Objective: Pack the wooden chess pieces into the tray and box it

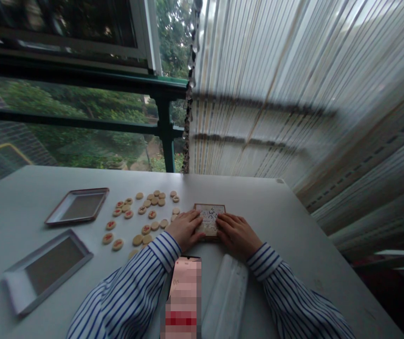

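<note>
ok so both hands are on the box (209, 219), left hand (185, 230) at its left side, right hand (239, 234) at its right, fingers over the printed top, holding it between them, probably to keep it steady. It's on the white table (304, 240), in from the far edge. Can't tell what's inside. Far tray (60, 214) and near tray (16, 286) lie toward the left edge, dull bottoms showing, discs (152, 214) loose between trays and box, maybe spread for easy picking
</note>
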A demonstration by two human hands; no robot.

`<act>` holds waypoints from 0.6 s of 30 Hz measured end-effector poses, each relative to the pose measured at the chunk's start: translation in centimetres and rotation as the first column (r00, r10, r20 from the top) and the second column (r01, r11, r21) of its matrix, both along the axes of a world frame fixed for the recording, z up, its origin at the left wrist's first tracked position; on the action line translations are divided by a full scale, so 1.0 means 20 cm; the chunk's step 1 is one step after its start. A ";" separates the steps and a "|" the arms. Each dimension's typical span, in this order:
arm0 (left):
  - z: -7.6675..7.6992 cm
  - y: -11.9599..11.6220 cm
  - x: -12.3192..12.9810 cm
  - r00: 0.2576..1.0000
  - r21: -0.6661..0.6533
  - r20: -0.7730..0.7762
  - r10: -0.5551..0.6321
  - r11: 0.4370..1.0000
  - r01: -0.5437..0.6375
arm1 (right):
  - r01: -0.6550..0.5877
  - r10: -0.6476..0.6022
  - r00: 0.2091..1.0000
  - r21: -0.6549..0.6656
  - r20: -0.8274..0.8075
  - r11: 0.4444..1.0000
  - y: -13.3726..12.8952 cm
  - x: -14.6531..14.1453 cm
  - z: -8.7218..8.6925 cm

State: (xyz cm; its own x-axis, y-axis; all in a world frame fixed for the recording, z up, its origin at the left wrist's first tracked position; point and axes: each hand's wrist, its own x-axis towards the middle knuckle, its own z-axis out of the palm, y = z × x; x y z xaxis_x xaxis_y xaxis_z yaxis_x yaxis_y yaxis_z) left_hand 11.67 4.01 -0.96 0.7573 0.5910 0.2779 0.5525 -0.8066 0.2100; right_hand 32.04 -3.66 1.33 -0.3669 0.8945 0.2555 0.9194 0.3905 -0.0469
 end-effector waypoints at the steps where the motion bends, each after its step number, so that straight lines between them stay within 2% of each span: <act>1: 0.01 0.01 0.00 1.000 0.000 0.002 -0.010 1.000 0.010 | -0.004 0.004 1.000 -0.006 0.001 1.000 0.01 0.00 0.01; 5: 0.05 0.04 0.03 0.999 0.020 0.031 -0.030 0.999 0.029 | 0.003 -0.003 1.000 0.005 0.011 1.000 0.06 -0.02 0.05; 8: 0.05 0.07 0.07 1.000 0.018 0.023 0.011 1.000 -0.011 | 0.000 -0.001 1.000 0.009 0.023 1.000 0.11 -0.04 0.07; 13: 0.02 0.08 0.10 0.996 -0.033 -0.061 0.064 0.997 -0.066 | 0.022 -0.020 0.999 -0.033 0.035 0.999 0.19 -0.07 0.02; 18: 0.02 0.08 0.09 0.993 -0.052 -0.097 0.067 0.996 -0.072 | 0.026 -0.026 1.000 -0.079 0.002 0.997 0.20 -0.04 -0.03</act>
